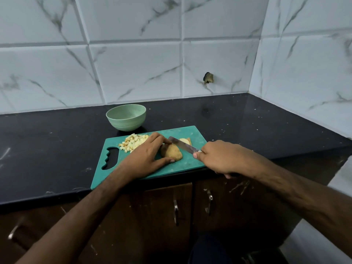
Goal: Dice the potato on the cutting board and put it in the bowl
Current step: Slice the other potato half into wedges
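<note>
A teal cutting board (190, 164) lies at the counter's front edge. On it, my left hand (146, 158) grips a brown potato piece (172, 151) between fingers and thumb. My right hand (219, 157) holds a knife (182, 145) by its handle, the blade lying across the far side of that piece. Another cut potato piece (185, 141) sits just behind the blade. A heap of pale diced potato (133, 142) lies at the board's far left. A light green bowl (126, 117), empty as far as I can see, stands behind the board.
The black counter (247, 121) meets marble-tiled walls at the back and right. A dark hole (209, 77) marks the back wall. Wooden cabinet doors with metal handles (175, 211) are below the counter edge.
</note>
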`<act>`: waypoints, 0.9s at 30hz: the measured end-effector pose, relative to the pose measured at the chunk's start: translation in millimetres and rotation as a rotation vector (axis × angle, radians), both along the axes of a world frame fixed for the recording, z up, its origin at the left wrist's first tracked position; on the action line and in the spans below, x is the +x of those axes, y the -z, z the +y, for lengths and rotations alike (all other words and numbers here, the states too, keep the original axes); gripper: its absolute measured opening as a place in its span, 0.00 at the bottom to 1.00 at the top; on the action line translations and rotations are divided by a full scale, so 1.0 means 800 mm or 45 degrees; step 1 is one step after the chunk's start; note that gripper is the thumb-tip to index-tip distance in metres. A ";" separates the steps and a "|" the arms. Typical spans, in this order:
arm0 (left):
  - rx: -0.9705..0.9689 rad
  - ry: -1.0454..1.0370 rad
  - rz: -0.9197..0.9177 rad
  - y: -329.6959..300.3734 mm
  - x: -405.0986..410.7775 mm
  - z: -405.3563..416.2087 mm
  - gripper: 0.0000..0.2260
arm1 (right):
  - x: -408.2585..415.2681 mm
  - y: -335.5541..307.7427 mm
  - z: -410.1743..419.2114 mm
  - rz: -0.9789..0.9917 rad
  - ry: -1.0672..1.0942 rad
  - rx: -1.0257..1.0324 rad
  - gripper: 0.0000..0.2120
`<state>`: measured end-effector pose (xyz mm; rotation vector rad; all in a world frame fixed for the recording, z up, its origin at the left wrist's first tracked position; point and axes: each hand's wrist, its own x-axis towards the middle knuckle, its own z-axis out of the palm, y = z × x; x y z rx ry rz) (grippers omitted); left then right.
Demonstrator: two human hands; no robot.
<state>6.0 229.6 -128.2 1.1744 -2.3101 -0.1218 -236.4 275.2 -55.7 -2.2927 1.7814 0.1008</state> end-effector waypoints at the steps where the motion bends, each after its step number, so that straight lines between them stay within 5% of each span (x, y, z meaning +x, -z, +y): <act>1: -0.002 -0.002 -0.002 0.000 0.000 0.000 0.26 | 0.002 -0.001 0.000 0.004 0.002 0.003 0.21; 27: -0.016 -0.002 0.037 -0.001 0.000 -0.005 0.23 | 0.023 -0.027 -0.012 0.015 -0.056 0.084 0.21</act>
